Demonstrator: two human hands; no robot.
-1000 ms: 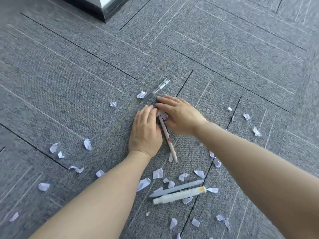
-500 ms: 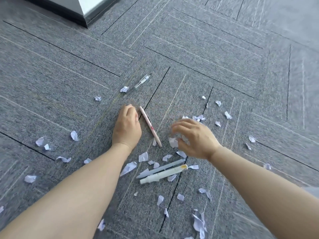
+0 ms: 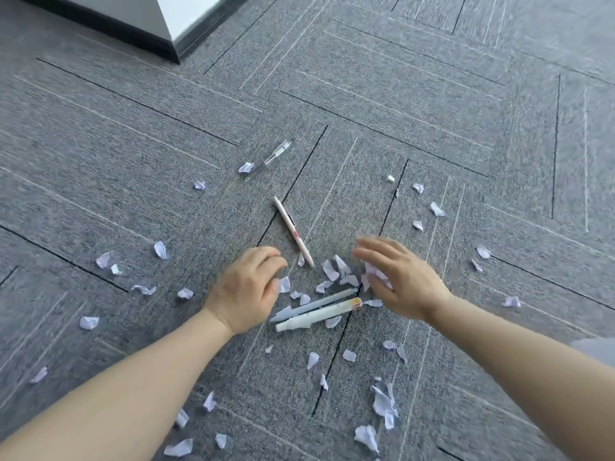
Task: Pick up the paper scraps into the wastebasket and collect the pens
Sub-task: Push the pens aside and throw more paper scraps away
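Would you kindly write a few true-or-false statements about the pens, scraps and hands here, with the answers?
1. Four pens lie on the carpet. True.
2. The left hand grips the pink pen. False: that pen lies untouched.
3. Paper scraps sit between the hands. True.
4. The clear pen is nearest the person. False: it lies farthest.
5. The right hand touches scraps. True.
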